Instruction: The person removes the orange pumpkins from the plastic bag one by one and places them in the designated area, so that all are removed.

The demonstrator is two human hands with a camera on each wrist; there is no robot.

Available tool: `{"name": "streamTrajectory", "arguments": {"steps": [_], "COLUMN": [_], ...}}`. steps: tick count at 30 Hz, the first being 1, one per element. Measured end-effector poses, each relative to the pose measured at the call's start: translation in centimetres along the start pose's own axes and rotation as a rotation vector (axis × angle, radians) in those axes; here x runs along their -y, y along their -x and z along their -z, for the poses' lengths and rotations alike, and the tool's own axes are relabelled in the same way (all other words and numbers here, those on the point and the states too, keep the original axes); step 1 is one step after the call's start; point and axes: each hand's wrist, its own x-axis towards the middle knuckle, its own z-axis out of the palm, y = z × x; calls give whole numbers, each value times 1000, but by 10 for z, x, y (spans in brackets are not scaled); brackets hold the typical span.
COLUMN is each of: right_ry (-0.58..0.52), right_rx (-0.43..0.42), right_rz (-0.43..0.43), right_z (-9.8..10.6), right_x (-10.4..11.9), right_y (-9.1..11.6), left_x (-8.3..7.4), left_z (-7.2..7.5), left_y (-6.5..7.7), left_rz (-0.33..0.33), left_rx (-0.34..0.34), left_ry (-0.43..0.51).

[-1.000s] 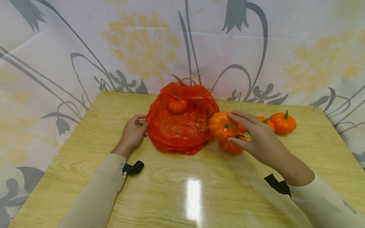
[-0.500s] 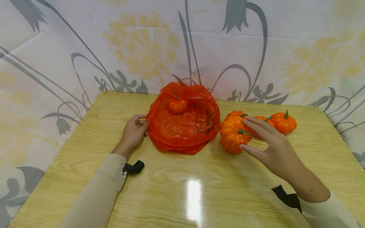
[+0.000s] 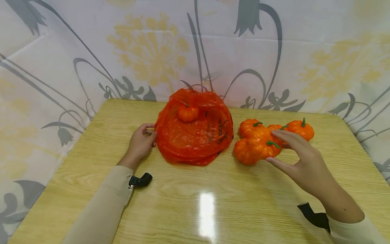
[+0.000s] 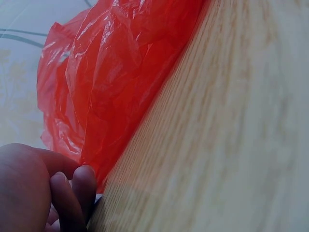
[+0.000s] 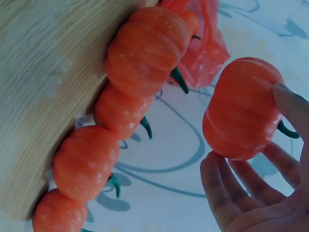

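Observation:
A red plastic bag (image 3: pixel 195 149) stands with its mouth facing me, black print on its right side. Inside, toward the back, lies a small orange pumpkin (image 3: pixel 188 113) with a green stem. At the bag's left edge, my left hand (image 3: pixel 139 144) pinches the plastic (image 4: pixel 99 121) between thumb and fingers. My right hand (image 3: pixel 313 166) grips another pumpkin (image 5: pixel 244 108) between thumb and fingertips. That pumpkin is raised off the table, in front of a row of pumpkins to the right of the bag.
The row on the wooden table (image 3: pixel 170 203) includes a front pumpkin (image 3: pixel 243 154), one behind it (image 3: pixel 248 127) and one at the far right (image 3: pixel 301 130). A flower-patterned curtain (image 3: pixel 195 51) hangs along the table's back edge.
My right hand has carried the gripped pumpkin to the right, from beside the bag's rim to over the row. My left hand has kept its place at the bag.

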Motion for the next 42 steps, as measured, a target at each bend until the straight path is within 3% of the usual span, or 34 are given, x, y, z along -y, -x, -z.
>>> {"name": "streamTrajectory", "arguments": {"steps": [25, 36, 42], "right_ry": [-30, -63, -57], "right_rx": [105, 222, 268], "right_rz": [-285, -401, -421], "right_z": [9, 11, 12], "right_x": [-32, -45, -51], "right_y": [12, 16, 18], "left_x": [2, 1, 1], "left_z": [0, 0, 0], "left_y": [-1, 0, 1], "left_rz": [-20, -10, -10], "left_rx": [2, -2, -1], "left_ry": [-9, -15, -19]}}
